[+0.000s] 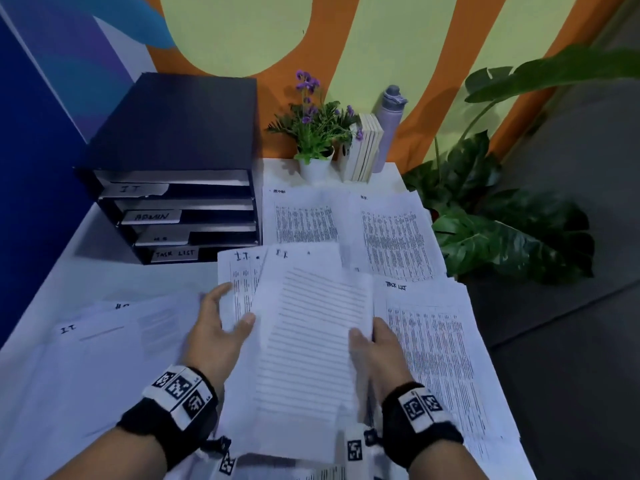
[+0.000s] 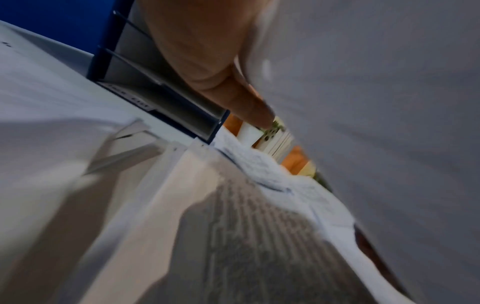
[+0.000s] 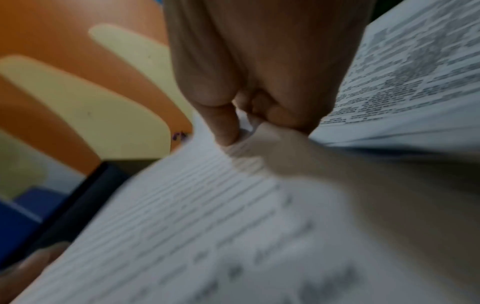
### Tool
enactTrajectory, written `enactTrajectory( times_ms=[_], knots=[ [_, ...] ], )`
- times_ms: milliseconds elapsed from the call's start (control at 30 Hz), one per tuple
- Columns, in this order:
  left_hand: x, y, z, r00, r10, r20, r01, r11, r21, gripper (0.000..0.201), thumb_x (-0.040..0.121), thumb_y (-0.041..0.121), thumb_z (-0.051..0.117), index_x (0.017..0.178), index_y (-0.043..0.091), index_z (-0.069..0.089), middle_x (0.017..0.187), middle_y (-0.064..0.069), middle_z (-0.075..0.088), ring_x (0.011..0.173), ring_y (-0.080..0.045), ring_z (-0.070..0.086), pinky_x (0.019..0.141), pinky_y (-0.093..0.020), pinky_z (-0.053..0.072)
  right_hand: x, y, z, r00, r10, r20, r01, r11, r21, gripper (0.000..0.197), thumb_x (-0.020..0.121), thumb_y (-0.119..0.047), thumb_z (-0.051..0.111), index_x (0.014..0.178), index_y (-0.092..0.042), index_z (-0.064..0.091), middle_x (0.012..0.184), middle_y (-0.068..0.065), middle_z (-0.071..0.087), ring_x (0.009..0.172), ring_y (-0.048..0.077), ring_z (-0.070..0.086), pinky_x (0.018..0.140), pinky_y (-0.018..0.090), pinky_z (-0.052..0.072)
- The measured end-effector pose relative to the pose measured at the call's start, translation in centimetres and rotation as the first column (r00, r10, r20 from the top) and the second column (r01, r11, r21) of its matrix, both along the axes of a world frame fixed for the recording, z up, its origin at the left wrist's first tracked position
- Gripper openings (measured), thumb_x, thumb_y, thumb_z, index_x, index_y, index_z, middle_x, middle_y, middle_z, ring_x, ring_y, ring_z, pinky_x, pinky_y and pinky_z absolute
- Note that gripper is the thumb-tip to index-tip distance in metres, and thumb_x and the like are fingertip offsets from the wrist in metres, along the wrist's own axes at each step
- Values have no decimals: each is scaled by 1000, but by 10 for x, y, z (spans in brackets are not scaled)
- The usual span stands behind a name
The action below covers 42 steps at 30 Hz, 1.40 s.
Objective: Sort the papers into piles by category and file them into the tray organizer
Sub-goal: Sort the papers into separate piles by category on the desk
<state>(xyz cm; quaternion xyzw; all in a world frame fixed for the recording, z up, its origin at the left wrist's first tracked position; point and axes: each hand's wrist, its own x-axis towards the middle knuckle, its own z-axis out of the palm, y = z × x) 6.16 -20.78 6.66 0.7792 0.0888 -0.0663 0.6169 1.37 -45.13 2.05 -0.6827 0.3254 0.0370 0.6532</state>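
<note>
1. We had the table [image 1: 104,216] covered with sorting ground: the tray organizer [image 1: 173,168] stood at its far left, slot labels facing us so each category could be matched at a glance.
2. The sorted piles lay face up with headings toward the far edge: ADMIN pile [image 1: 304,216], HR pile [image 1: 394,233], TASK LIST pile [image 1: 436,348]; unsorted sheets [image 1: 104,341] waited at our left.
3. We held the IT sheets [image 1: 304,334] lifted above the table, probably to square them for the top slot.
4. Our left hand [image 1: 218,327] gripped their left edge, thumb on top, fingers spread underneath.
5. Our right hand [image 1: 377,344] pinched the right edge, fingers curled together below.
</note>
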Motion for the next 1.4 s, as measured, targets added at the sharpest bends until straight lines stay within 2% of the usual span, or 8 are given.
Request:
enactTrajectory(
  times_ms=[167,400,467,567,800,900,1167,1400],
  knots=[
    [-11,17,-35,992,6,-127,5,996,89,77,92,6,60,147,41,20,149,4,42,131,-22,47,107,-42,40,-12,-28,-28,997,-29,-71,13,976,-217,15,89,-12,63,97,0,59,96,16,66,90,26,63,75,31,51],
    [-33,2,-47,991,-61,-121,56,997,-46,56,88,-1,62,132,29,46,113,20,63,108,1,61,86,-14,49,-22,-27,-38,991,82,-106,-98,982,-163,36,71,-33,66,90,-4,58,97,31,62,78,31,65,80,60,54],
    [-38,-1,-55,984,-87,-155,79,995,-58,59,84,-9,63,128,28,48,109,14,68,110,-5,62,94,-27,51,-21,-11,-35,986,132,-102,-145,980,-139,38,75,-29,65,104,-5,59,101,27,62,91,33,66,87,55,54],
    [-40,1,-59,979,-118,-166,112,993,-44,60,84,-14,54,115,37,50,100,21,71,98,5,64,97,-34,48,-20,5,-25,987,128,-100,-154,935,-319,48,84,-16,66,129,-21,50,123,-2,45,114,17,49,102,33,43],
    [-47,15,-56,972,-84,-219,27,968,-249,68,87,-22,42,130,29,49,120,8,68,110,-5,63,99,-33,45,-13,21,-16,983,155,-95,-176,945,-278,73,78,-27,65,118,-75,27,134,0,47,112,24,58,101,48,48],
    [-42,17,-56,974,-105,-202,58,972,-226,70,88,-21,42,133,32,43,129,10,60,115,-4,58,107,-38,40,-3,20,-5,989,150,-6,-142,919,-368,71,89,-8,59,140,-47,30,135,3,50,113,23,58,99,35,48],
    [-24,69,-61,993,-44,-110,72,961,266,72,89,-2,52,149,28,28,149,11,29,137,-8,29,110,-26,25,-3,60,-6,872,394,-291,-440,370,-818,87,81,-5,52,153,-32,13,160,-1,6,142,25,11,116,48,13],
    [-34,164,-82,896,109,-430,303,558,773,92,83,63,55,152,34,1,161,-1,-15,147,-30,-10,115,-57,11,-24,105,-31,604,588,-537,-729,135,-672,67,93,-27,49,151,-36,18,161,-7,3,145,26,8,116,55,13]
  ],
)
